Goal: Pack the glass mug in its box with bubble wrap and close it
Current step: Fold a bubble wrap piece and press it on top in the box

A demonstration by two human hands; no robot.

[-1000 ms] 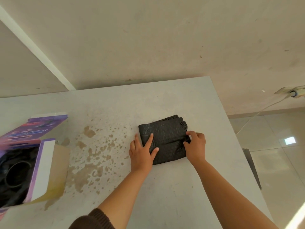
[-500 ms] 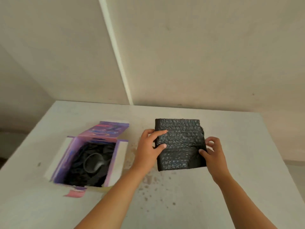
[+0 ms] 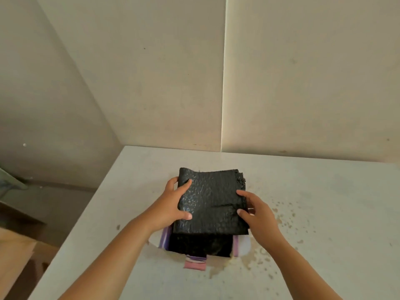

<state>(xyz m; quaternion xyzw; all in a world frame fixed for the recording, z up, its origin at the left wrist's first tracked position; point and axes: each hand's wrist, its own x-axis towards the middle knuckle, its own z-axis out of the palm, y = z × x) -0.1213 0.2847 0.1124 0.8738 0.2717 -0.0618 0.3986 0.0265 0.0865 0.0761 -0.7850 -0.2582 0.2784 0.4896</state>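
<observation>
- Here the folded bubble wrap [image 3: 213, 204] is a black, roughly square pad of several layers, its surface pebbled with small bubbles that catch a dull sheen on the left part.
- Its far right corner looks frayed and uneven, where the layer edges stack loosely, and a short crease runs across the lower right part.
- The pad is held level over the open box [image 3: 200, 245], covering most of the opening; only the near strip of the box shows under its front edge.
- The left hand [image 3: 173, 204] grips the pad's left edge, thumb lying on top near the front and one fingertip curled over the upper face further back, the other fingers hidden below.
- The right hand [image 3: 257, 211] holds the right edge, with two fingertips pressed on the top face and the rest of the hand beside and under the pad.
- The box has purple and white walls, a dark inside lined with more black wrap, and a pink and purple flap [image 3: 194, 263] lying flat toward the camera.
- Whether the glass mug is inside cannot be told, as the interior is dark and mostly covered.
- The box stands on a pale table [image 3: 324, 213] marked with brownish stains to the right of it.
</observation>
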